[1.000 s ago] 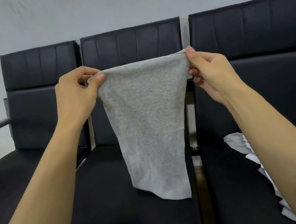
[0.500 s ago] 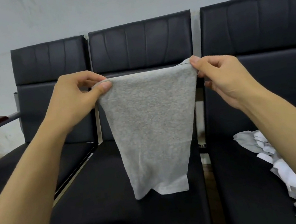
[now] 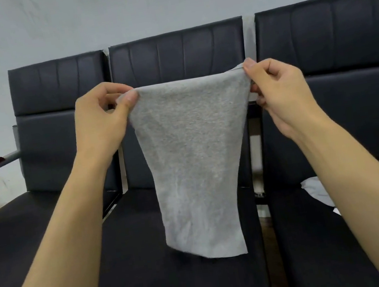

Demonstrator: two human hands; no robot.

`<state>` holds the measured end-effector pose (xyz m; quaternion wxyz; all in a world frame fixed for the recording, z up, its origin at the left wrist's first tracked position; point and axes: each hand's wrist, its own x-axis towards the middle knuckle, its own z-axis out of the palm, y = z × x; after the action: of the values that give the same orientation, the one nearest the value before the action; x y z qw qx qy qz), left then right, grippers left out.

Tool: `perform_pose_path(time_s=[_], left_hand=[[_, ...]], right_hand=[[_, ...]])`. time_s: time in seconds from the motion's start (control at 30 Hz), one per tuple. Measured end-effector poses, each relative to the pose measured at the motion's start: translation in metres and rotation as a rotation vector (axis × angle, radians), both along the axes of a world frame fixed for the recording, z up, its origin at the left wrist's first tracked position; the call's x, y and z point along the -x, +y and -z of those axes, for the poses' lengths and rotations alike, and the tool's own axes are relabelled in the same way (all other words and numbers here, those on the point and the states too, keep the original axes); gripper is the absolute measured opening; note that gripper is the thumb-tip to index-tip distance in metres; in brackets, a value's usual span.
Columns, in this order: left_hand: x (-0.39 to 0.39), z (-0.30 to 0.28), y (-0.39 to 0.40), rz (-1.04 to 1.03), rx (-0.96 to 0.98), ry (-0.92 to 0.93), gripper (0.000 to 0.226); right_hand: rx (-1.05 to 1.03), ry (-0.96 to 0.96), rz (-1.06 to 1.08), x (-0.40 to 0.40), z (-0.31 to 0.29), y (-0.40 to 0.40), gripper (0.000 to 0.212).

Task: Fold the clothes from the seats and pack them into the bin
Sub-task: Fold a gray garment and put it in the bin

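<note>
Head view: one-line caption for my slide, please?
Both hands, left and right, pinch a grey cloth's top corners, hanging it above the middle seat.

Three black seats (image 3: 170,59) — one grey cloth (image 3: 193,157) — two hands (image 3: 99,122).

Both bare forearms reaching up and forward from the lower corners, converging toward the middle. Left hand (image 3: 100,122) raised at about the same height as the right, back of hand toward the camera, thumb and curled forefinger pinching the top left corner of a grey cloth (image 3: 197,167). Right hand (image 3: 280,94) mirrored, thumb on top, fingers curled behind, pinching the top right corner. Hands held well apart, the top edge taut between them.
</note>
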<state>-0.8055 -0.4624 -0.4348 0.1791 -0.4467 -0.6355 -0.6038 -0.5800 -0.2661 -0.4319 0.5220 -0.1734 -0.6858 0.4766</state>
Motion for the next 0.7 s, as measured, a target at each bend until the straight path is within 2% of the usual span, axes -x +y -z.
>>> perform_pose_path(time_s=[0.1, 0.23, 0.3, 0.37, 0.43, 0.5, 0.6, 0.7], left_hand=[[-0.01, -0.01, -0.003, 0.026, -0.006, 0.004, 0.003], [-0.018, -0.001, -0.02, 0.089, 0.123, 0.023, 0.003], [-0.016, 0.011, -0.037, 0.219, 0.293, -0.003, 0.009], [-0.007, 0.029, -0.059, 0.382, 0.548, -0.035, 0.023], [0.004, 0.05, -0.08, 0.545, 0.774, -0.116, 0.043], [0.01, 0.07, -0.097, 0.651, 0.942, -0.196, 0.05], [0.009, 0.093, -0.11, 0.767, 1.192, -0.166, 0.032], [-0.001, 0.112, -0.112, 0.862, 1.421, -0.189, 0.015]], right_hand=[[-0.015, 0.051, -0.071, -0.006, -0.009, -0.01, 0.027], [0.023, -0.003, -0.195, -0.017, 0.002, -0.022, 0.033], [0.042, -0.104, -0.298, -0.027, 0.016, -0.027, 0.03], [0.059, -0.256, -0.389, -0.04, 0.037, -0.037, 0.031], [0.072, -0.429, -0.498, -0.054, 0.06, -0.052, 0.034], [0.077, -0.589, -0.645, -0.066, 0.082, -0.071, 0.033], [-0.025, -0.828, -0.81, -0.077, 0.108, -0.099, 0.038], [-0.018, -0.961, -0.941, -0.085, 0.133, -0.122, 0.031]])
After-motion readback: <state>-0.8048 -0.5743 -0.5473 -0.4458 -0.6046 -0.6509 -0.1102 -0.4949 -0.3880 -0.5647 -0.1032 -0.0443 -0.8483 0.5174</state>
